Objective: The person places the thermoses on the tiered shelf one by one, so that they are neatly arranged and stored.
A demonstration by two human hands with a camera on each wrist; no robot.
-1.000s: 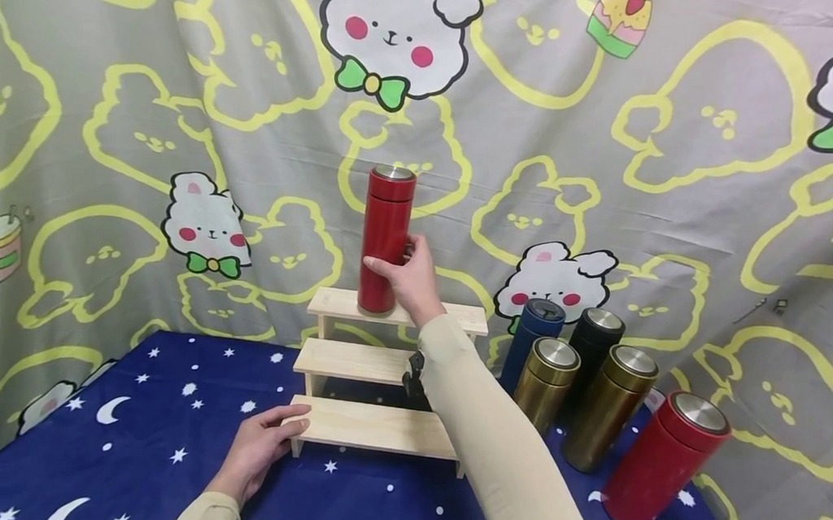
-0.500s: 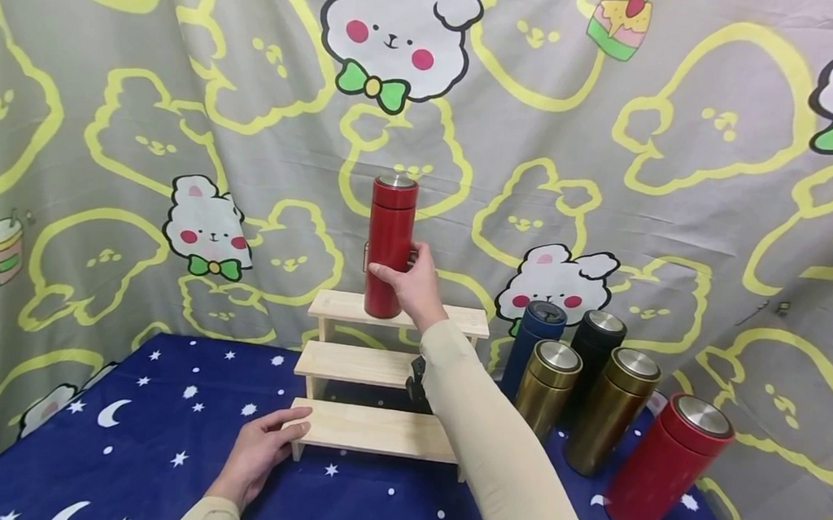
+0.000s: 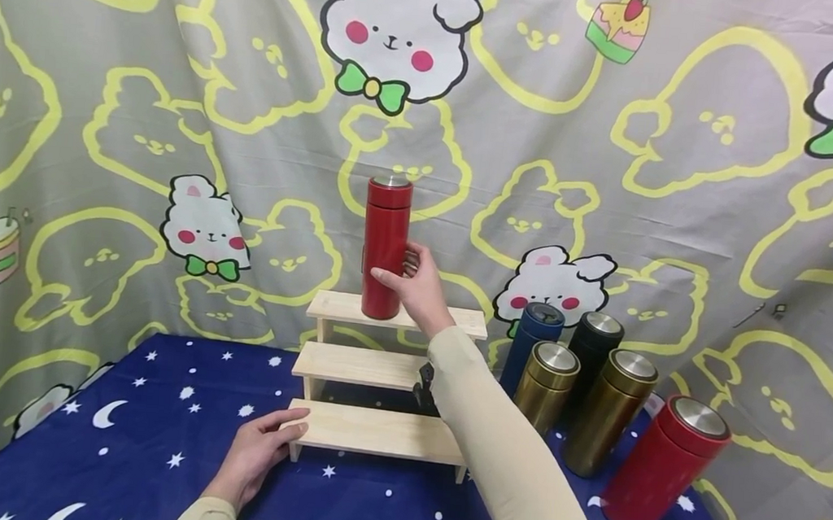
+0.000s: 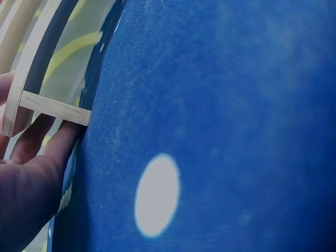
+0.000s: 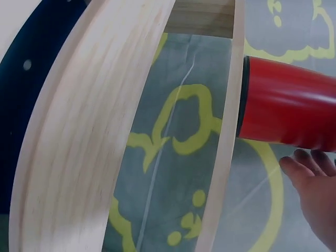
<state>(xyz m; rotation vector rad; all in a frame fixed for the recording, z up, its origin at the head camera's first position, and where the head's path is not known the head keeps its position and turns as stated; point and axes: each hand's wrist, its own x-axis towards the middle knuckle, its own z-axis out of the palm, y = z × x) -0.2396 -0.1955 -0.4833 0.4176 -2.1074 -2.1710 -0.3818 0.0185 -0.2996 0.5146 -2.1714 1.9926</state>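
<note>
On the top step of a three-step wooden stand (image 3: 366,431), a red thermos (image 3: 386,233) stands upright. My right hand (image 3: 425,289) is at its right side, with the thumb in front of the body and the fingers loosened at the right edge. In the right wrist view, fingers (image 5: 298,169) lie along the side of the thermos (image 5: 289,102), with a small gap at the nearest fingertip. My left hand (image 3: 254,451) holds the left end of the lowest step; the left wrist view shows fingers (image 4: 62,144) below the board, by its leg (image 4: 55,107).
To the right of the stand are a blue thermos (image 3: 527,342), a black thermos (image 3: 588,355), two gold thermoses, the shorter (image 3: 548,385) and the taller (image 3: 606,414), and a larger red thermos (image 3: 664,467). A star-patterned blue cloth (image 3: 177,412) covers the table before a rabbit-print curtain (image 3: 279,143).
The red thermos shifts slightly right, then back left on the top step. My right thumb and fingers have drawn back from around it. The left hand stays in place.
</note>
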